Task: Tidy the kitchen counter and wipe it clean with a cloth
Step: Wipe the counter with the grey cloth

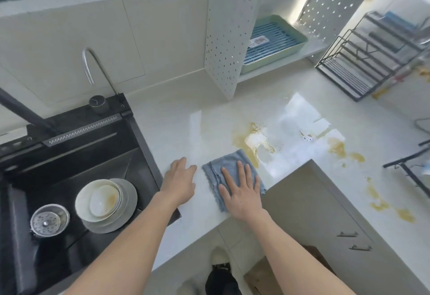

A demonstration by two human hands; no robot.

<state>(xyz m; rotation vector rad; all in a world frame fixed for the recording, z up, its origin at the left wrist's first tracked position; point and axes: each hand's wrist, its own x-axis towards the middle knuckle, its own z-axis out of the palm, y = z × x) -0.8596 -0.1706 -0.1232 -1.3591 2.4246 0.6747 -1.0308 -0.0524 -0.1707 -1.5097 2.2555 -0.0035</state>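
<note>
A blue-grey cloth lies folded on the white counter near its front edge. My right hand presses flat on the cloth with straight, spread fingers. My left hand rests on the bare counter just left of the cloth, fingers relaxed, holding nothing. A yellow-brown spill spreads on the counter just beyond the cloth's far corner. More yellow-brown patches lie farther right.
A black sink at the left holds stacked dirty bowls and plates and a metal strainer. A white perforated shelf with a green tray stands at the back. A black wire rack stands back right.
</note>
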